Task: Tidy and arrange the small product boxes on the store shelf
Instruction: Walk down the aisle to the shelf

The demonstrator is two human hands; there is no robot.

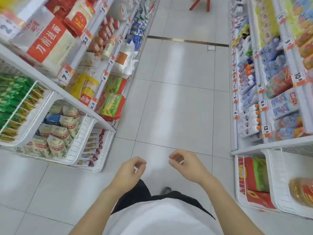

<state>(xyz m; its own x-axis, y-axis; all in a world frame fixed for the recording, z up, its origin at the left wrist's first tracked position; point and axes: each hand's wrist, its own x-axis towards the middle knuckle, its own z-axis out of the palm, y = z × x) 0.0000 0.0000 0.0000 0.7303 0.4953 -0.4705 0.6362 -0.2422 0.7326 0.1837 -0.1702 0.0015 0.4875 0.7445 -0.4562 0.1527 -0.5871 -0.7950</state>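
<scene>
I stand in a store aisle between two shelf units. My left hand and my right hand hang in front of my waist over the tiled floor, fingers loosely curled, holding nothing. Small flat boxes with red ends lie stacked in a white wire basket at the foot of the left shelf, to the left of my left hand. Neither hand touches any product.
The left shelf holds noodle packs, green snack bags and pale bagged goods in baskets. The right shelf carries bottles and pouches, with a low basket of red-green packs. Tiled floor runs ahead to a red stool.
</scene>
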